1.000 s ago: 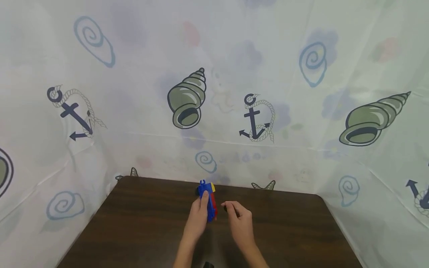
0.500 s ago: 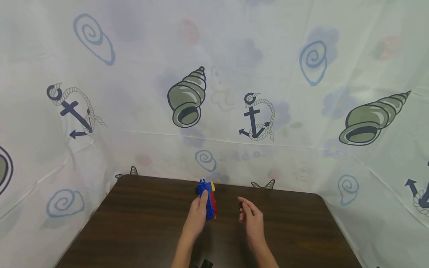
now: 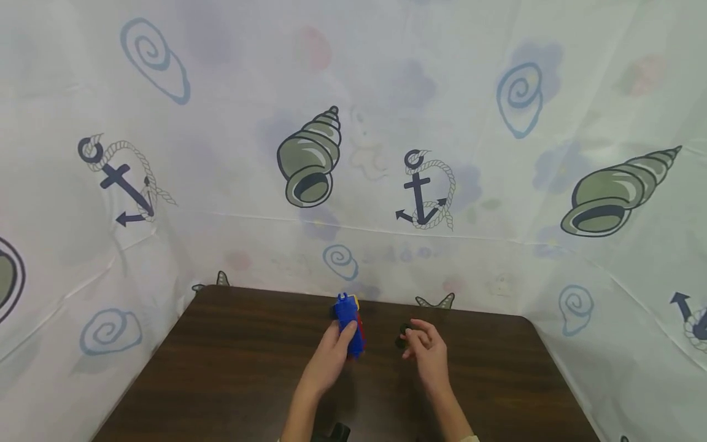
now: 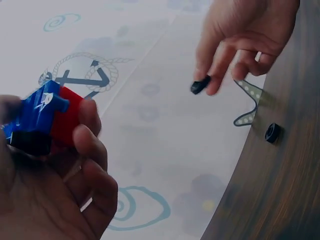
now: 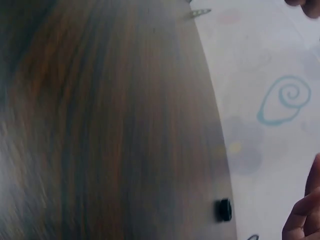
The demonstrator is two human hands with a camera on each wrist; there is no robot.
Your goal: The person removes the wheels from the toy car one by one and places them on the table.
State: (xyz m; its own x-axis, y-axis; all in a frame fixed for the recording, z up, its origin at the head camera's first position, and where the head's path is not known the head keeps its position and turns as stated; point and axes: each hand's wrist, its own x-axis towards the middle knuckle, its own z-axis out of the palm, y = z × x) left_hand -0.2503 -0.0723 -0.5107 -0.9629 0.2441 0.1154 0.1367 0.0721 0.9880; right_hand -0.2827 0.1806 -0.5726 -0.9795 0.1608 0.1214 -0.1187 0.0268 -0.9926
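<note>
My left hand [image 3: 327, 361] grips a blue and red toy vehicle [image 3: 348, 319] above the table, thumb over its blue side. A black wheel [image 4: 30, 142] shows on the toy in the left wrist view, beside the palm. To the right, my right hand [image 3: 432, 355] pinches a small black wheel [image 4: 200, 85] between its fingertips, apart from the toy. Another loose black wheel [image 4: 273, 132] stands on the table below the right hand. Only bits of fingers [image 5: 302, 215] show at the right wrist view's edge; whose hand they belong to is unclear.
The dark wooden table [image 3: 248, 350] runs back to a white curtain [image 3: 232, 184] printed with shells and anchors, which also hangs along both sides. At the bottom edge of the head view, a dark object [image 3: 340, 431] sits beside the left forearm.
The right hand has moved right, away from the toy, with a wheel in its fingers. The left hand has shifted slightly right and turned the toy, bringing more of its blue side into view.
</note>
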